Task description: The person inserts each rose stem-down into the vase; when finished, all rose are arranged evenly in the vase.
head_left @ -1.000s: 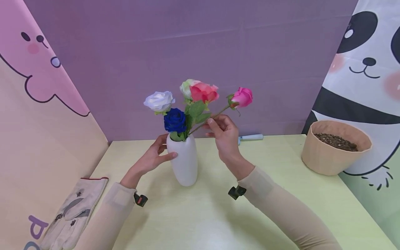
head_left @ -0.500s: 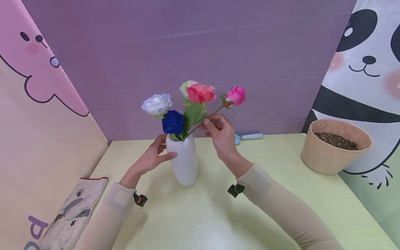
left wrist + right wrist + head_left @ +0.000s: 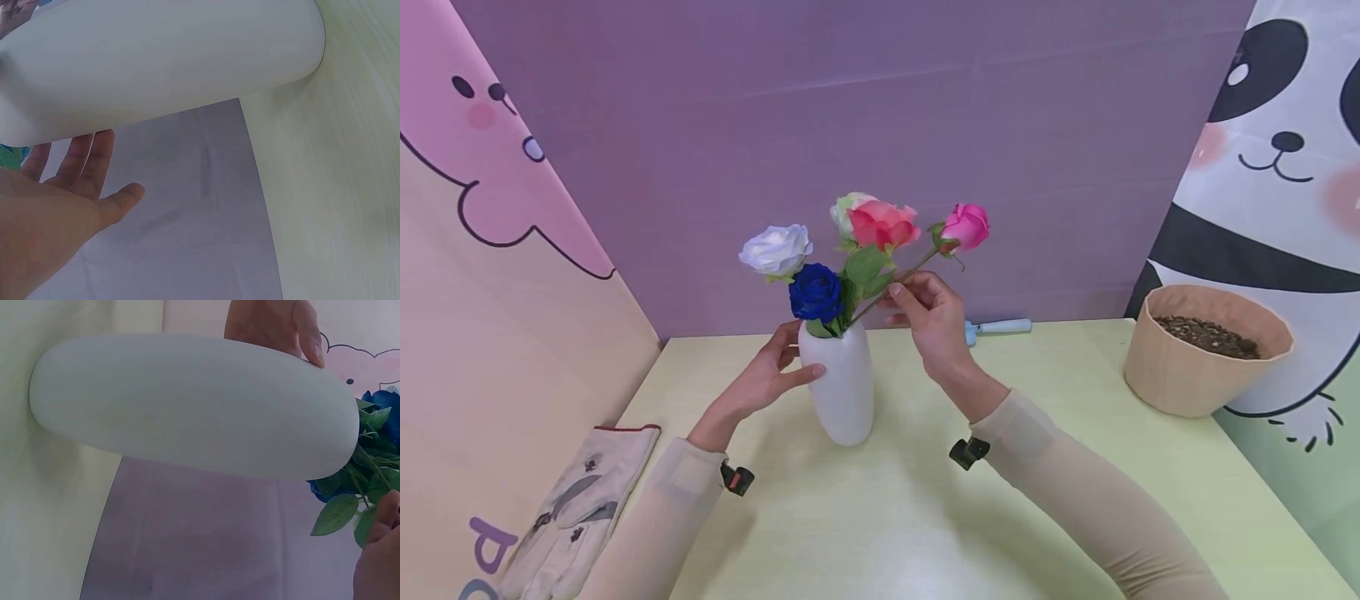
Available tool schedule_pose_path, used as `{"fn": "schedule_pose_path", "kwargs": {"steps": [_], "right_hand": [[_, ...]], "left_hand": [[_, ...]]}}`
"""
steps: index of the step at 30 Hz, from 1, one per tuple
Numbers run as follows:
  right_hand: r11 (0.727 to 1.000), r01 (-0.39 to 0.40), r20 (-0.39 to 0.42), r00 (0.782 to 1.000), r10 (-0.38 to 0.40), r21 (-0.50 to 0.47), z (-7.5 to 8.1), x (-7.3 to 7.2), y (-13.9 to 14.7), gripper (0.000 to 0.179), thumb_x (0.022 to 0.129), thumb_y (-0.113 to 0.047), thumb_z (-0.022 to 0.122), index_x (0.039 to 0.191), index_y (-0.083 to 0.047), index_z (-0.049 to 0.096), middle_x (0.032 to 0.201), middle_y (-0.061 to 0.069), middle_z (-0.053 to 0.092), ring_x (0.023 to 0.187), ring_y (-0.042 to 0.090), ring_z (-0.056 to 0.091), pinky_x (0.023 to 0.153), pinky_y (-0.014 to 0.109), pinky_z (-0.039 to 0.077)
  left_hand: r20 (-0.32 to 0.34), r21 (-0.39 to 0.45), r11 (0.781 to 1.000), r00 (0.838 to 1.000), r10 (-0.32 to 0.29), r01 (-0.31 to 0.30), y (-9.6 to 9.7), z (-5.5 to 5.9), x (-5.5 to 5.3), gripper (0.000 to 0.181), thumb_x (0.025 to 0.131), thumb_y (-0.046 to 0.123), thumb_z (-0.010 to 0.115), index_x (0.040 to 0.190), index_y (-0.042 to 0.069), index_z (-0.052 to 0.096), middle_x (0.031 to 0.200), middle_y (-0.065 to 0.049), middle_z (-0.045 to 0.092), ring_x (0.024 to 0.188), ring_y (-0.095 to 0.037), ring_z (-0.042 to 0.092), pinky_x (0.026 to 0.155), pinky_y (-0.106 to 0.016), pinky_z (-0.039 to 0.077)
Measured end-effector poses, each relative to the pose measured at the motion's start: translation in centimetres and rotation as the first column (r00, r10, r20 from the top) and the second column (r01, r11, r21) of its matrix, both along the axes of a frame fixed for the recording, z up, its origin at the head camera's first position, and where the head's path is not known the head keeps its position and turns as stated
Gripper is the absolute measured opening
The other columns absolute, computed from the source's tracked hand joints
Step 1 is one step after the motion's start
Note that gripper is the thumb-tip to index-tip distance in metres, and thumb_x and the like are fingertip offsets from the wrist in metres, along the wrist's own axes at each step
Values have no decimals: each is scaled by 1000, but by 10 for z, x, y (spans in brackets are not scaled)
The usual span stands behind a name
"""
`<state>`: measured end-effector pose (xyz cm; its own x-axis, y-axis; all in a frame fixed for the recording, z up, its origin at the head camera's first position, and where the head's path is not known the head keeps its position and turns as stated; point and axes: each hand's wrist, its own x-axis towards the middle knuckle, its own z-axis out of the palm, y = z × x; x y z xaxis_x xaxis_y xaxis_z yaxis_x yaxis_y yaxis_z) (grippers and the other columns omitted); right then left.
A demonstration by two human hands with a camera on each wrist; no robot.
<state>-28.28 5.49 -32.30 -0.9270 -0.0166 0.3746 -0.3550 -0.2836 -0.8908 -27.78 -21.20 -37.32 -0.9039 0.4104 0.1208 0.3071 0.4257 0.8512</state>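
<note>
A white vase (image 3: 842,392) stands upright on the table, bearing several roses. My left hand (image 3: 756,383) holds it near the rim, thumb in front and fingers round the back. In the left wrist view, fingertips (image 3: 103,140) of that hand meet the vase wall (image 3: 169,69). My right hand (image 3: 940,333) pinches the stem of a pink rose (image 3: 966,227), which leans right out of the mouth. A blue rose (image 3: 815,292), a pale white rose (image 3: 775,250), a coral rose (image 3: 883,223) and a greenish-white bloom (image 3: 844,212) fill the rest. The lower stems are hidden inside.
A light blue handled tool (image 3: 1003,327) lies at the table's back edge, partly behind my right hand. A tan pot (image 3: 1172,375) of soil stands at the right. Pale work gloves (image 3: 580,500) lie at the left edge. A purple backdrop (image 3: 880,100) rises behind.
Over the first half second the pink rose and my right hand shifted slightly left, with the other blooms shifting a little too. Since then almost nothing has moved; my left hand stays on the vase.
</note>
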Motion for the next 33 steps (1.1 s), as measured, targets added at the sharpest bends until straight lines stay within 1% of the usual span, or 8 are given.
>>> {"fn": "schedule_pose_path", "kwargs": {"steps": [2,5,8,14,18,23,27,33], "right_hand": [[1000,-2,2,1000,2,8,1,-1,0,14,97,-9,64,108,1,60,89,-4,72,85,17,74,73,28,62],[1000,-7,7,1000,7,20,2,-2,0,18,97,-10,64,111,2,60,90,-4,72,84,15,74,73,27,62],[1000,-15,16,1000,15,26,3,-3,0,19,97,-13,65,111,-1,61,91,-4,72,84,11,74,74,27,62],[999,-39,44,998,38,25,1,-4,3,13,97,-13,65,108,-5,63,91,-5,72,84,10,74,74,26,62],[998,-58,34,998,57,27,1,-5,6,9,97,-12,65,105,-8,63,91,-5,72,84,10,74,74,26,62],[998,-56,21,998,55,37,0,-5,5,9,97,-12,65,105,-8,63,92,-5,72,84,10,74,75,26,62],[998,-61,24,998,60,28,0,-4,5,10,98,-12,64,106,-8,63,93,-5,72,85,10,73,75,26,62],[998,-56,0,998,56,-2,6,-5,7,6,99,-8,60,104,-8,63,92,-5,70,82,10,73,72,26,61]], "left_hand": [[-3,1,1000,1000,-3,3,0,0,0,79,94,32,69,154,14,22,151,-13,40,138,-39,47,115,-64,34],[-6,6,1000,1000,-3,3,0,1,0,79,94,32,69,154,14,22,150,-13,40,137,-39,47,114,-64,36],[-7,11,1000,1000,-1,1,0,1,-1,78,94,33,69,154,16,22,150,-12,41,138,-38,47,112,-63,38],[-11,8,1000,1000,-9,9,1,-1,-1,78,94,32,68,154,14,21,149,-13,41,137,-39,48,110,-60,43],[-11,7,1000,1000,2,-2,3,-1,0,78,94,33,68,154,14,21,149,-14,41,136,-39,49,107,-58,46],[-15,5,1000,1000,-6,6,2,-2,0,78,94,35,68,153,14,23,148,-13,42,135,-39,50,106,-57,48],[-4,4,1000,1000,0,0,1,-2,0,77,94,34,69,153,16,23,148,-11,42,135,-38,49,107,-57,47],[-5,9,1000,1000,-3,3,-1,-2,-1,78,94,33,69,154,16,23,149,-12,41,136,-38,48,112,-62,39]]}}
